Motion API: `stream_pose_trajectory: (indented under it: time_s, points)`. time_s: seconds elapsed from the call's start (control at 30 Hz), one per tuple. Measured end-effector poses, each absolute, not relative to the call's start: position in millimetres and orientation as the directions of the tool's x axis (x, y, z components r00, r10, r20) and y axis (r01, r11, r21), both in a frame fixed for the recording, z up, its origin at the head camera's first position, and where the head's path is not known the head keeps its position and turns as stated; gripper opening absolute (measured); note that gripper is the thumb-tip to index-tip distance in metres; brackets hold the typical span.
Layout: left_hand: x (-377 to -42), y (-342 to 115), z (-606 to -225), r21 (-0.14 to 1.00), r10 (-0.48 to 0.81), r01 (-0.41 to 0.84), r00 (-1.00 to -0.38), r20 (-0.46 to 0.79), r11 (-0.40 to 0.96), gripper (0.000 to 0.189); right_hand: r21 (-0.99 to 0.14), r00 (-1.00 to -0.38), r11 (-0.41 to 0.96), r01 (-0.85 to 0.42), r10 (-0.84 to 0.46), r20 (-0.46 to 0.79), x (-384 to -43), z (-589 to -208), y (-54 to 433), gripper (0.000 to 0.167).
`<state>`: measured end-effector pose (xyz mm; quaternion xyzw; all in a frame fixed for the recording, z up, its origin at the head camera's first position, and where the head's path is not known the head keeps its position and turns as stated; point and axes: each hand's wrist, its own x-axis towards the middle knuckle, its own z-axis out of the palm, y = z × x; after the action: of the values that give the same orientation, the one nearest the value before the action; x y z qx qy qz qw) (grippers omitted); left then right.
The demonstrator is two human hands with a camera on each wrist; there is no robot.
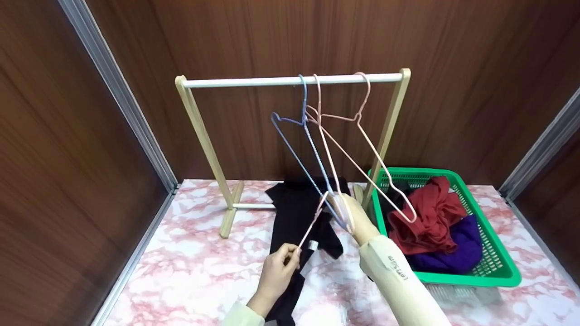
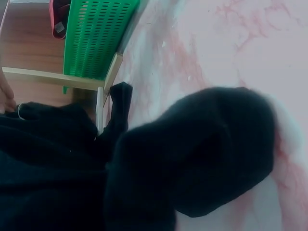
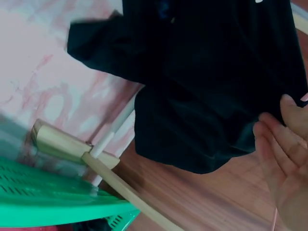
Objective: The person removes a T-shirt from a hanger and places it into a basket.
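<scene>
My left hand [image 1: 277,270] has curled fingers and pinches a slim pink hanger [image 1: 309,232], which slants up towards the right hand. Beneath it a black short-sleeved garment [image 1: 290,213] stretches back towards the rack, with small pale patches near the left hand. A dark sleeve [image 2: 211,149] fills much of the left wrist view. My right hand [image 1: 357,217] reaches in behind the hanging hangers, which partly cover it. In the right wrist view its fingers [image 3: 272,139] look nearly straight and touch the garment's edge, thumb apart.
A wooden rack with a white rail [image 1: 244,82] stands at the back. On it hang a blue hanger [image 1: 290,147] and two pink hangers [image 1: 385,170]. At the right, a green basket [image 1: 498,253] holds red [image 1: 430,217], purple [image 1: 469,246] and dark cloth. Wooden walls enclose the marbled surface.
</scene>
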<state>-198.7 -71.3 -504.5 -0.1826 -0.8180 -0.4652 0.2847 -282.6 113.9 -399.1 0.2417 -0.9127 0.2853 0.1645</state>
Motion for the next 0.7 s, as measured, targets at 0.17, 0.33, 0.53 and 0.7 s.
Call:
stream_pose_trajectory:
  time_s: [0.17,0.33,0.53,0.7]
  points:
    - [-198,-70,-502,0.53,0.065,0.582,-0.709,0.703,0.617,0.005,-0.222,-0.681,0.743,-0.631,-0.394,0.617,-287,-410,120,0.004]
    - [-198,-69,-496,0.461,0.067,0.525,-0.708,0.703,0.716,0.005,-0.39,-0.733,0.666,-0.636,-0.364,0.574,-291,-417,124,0.009]
    - [-198,-68,-488,0.403,0.053,0.429,-0.734,0.677,0.808,0.028,-0.317,-0.723,0.692,-0.648,-0.429,0.542,-290,-419,126,0.008]
    - [-201,-63,-479,0.382,0.055,0.422,-0.727,0.684,0.823,0.031,-0.168,-0.572,0.639,-0.751,-0.502,0.649,-293,-426,128,0.009]
